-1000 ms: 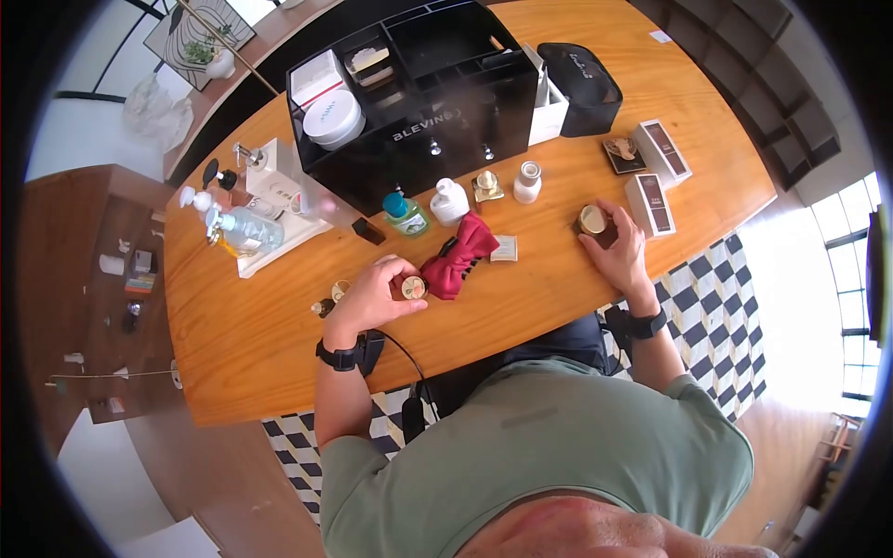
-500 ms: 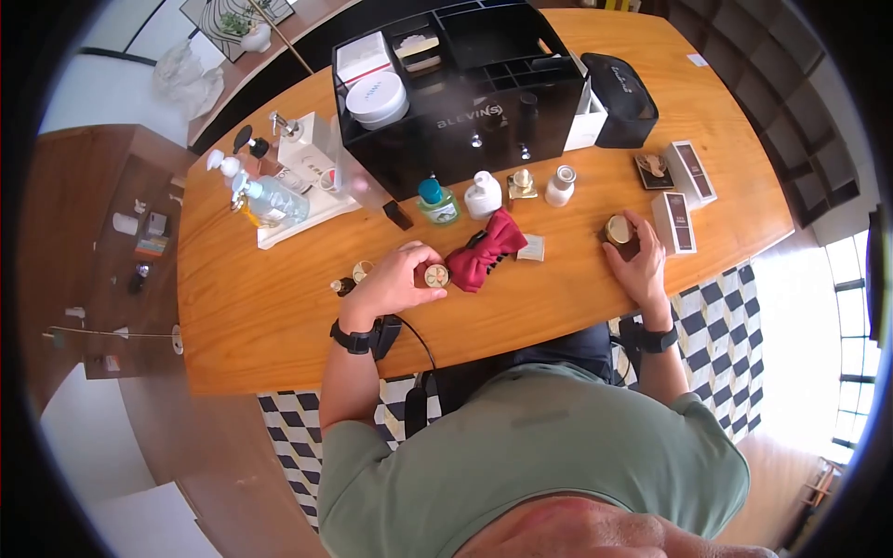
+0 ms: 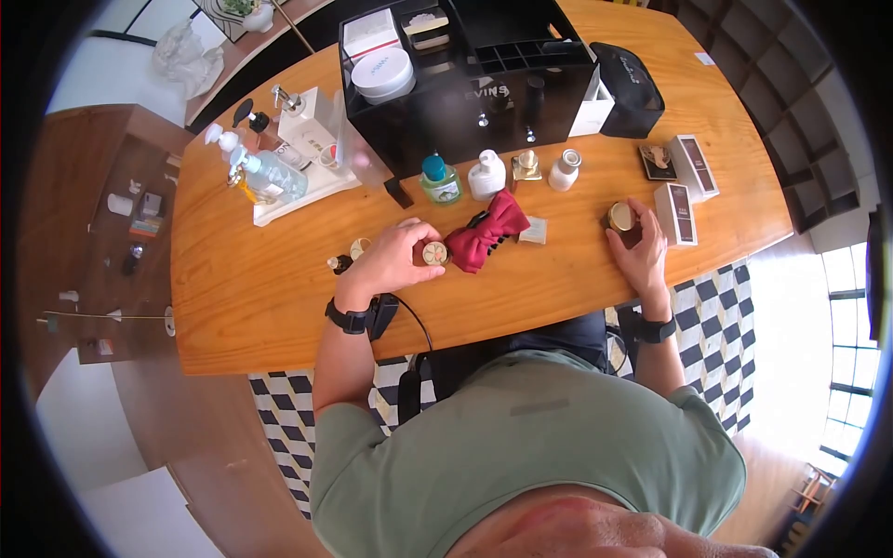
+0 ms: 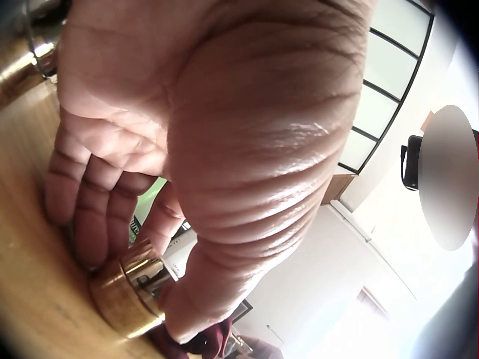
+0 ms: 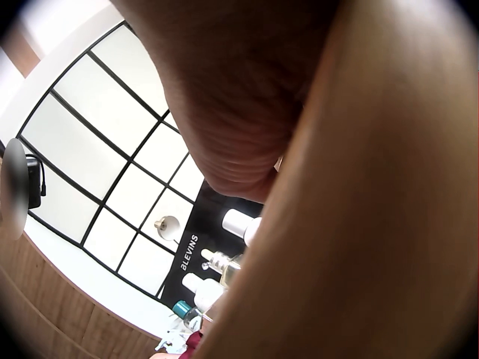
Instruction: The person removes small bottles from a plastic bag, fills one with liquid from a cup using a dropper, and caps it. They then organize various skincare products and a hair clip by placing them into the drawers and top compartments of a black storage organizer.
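Note:
My left hand point(image 3: 386, 265) pinches a small round gold container point(image 3: 434, 253) with a patterned top between thumb and fingers. In the left wrist view the gold container point(image 4: 123, 299) sits at the wooden tabletop. Right beside it lies a dark red bow hair clip point(image 3: 488, 232). Toward the right end of the table, my right hand point(image 3: 644, 256) grips a dark jar with a gold lid point(image 3: 620, 217), thumb and index finger around it. Behind my left hand are another round gold item point(image 3: 360, 248) and a small dark bottle point(image 3: 339, 265). The right wrist view hides the jar.
A black organizer point(image 3: 437, 139) stands at the back, with a green bottle point(image 3: 442, 189) and several small bottles before it. Two white boxes point(image 3: 676, 214) and a square compact point(image 3: 658, 162) are at right. Pump bottles occupy a white tray point(image 3: 312, 205) at left.
The head view has shifted, so the table appears farther right and higher. Both hands keep the same holds beside the same things.

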The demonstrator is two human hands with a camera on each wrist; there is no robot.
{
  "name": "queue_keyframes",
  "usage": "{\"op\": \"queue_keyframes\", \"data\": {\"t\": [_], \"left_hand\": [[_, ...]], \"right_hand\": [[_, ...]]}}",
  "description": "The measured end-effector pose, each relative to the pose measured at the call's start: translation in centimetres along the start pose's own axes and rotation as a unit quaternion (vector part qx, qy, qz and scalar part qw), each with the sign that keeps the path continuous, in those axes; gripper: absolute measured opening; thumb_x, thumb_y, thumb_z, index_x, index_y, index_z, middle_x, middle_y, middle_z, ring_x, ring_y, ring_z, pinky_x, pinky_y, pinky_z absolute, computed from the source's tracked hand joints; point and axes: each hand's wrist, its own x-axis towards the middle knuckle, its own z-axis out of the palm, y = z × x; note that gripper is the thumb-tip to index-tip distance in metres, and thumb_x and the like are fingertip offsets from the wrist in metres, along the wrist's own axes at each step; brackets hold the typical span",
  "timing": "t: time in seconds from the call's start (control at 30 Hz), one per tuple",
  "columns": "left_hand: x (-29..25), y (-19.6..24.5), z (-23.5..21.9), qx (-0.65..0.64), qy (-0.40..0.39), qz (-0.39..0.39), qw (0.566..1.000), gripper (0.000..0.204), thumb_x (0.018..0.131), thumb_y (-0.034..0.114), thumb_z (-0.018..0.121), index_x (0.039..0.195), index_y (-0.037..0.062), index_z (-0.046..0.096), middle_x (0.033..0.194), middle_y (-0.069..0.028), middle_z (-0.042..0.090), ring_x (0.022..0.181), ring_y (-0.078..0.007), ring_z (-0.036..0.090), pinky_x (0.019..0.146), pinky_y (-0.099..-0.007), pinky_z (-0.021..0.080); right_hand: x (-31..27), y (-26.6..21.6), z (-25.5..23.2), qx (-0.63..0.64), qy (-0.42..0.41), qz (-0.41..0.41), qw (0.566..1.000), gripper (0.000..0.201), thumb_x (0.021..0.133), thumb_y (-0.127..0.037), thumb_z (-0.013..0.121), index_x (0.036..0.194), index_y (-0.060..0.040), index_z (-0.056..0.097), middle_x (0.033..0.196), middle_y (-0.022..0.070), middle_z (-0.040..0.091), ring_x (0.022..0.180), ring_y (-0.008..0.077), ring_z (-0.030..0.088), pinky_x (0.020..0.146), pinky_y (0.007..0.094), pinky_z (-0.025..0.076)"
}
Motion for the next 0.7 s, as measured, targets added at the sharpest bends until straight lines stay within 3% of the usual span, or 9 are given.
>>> {"op": "queue_keyframes", "data": {"t": [0.2, 0.27, 0.7], "left_hand": [[-0.02, 0.12, -0.09, 0.001, -0.006, 0.006, 1.000, 0.038, 0.077, 0.014, 0.088, 0.106, 0.0005, 0.067, 0.098, -0.0102, 0.066, 0.093, -0.0245, 0.067, 0.078, -0.0347, 0.055], [-0.08, 0.31, -0.17, -0.043, -0.020, -0.028, 0.999, 0.041, 0.079, 0.020, 0.085, 0.109, 0.0009, 0.066, 0.104, -0.0146, 0.067, 0.099, -0.0321, 0.066, 0.087, -0.0405, 0.054], [0.14, 0.35, -0.26, -0.038, -0.026, -0.022, 0.999, 0.041, 0.078, 0.019, 0.087, 0.107, -0.0019, 0.067, 0.103, -0.0159, 0.068, 0.098, -0.0342, 0.066, 0.085, -0.0407, 0.054]], "right_hand": [[-0.11, 0.23, 0.06, 0.002, -0.001, -0.005, 1.000, 0.056, 0.079, -0.008, 0.081, 0.130, 0.0011, 0.059, 0.110, 0.0211, 0.069, 0.101, 0.0380, 0.069, 0.090, 0.0426, 0.055], [-0.20, 0.17, 0.09, 0.005, -0.001, -0.001, 1.000, 0.056, 0.079, -0.008, 0.081, 0.130, 0.0010, 0.059, 0.110, 0.0211, 0.069, 0.101, 0.0380, 0.069, 0.090, 0.0427, 0.055], [-0.11, 0.21, -0.09, 0.007, 0.007, -0.001, 1.000, 0.057, 0.077, -0.008, 0.081, 0.129, -0.0005, 0.060, 0.112, 0.0194, 0.068, 0.096, 0.0360, 0.068, 0.085, 0.0416, 0.055]]}}
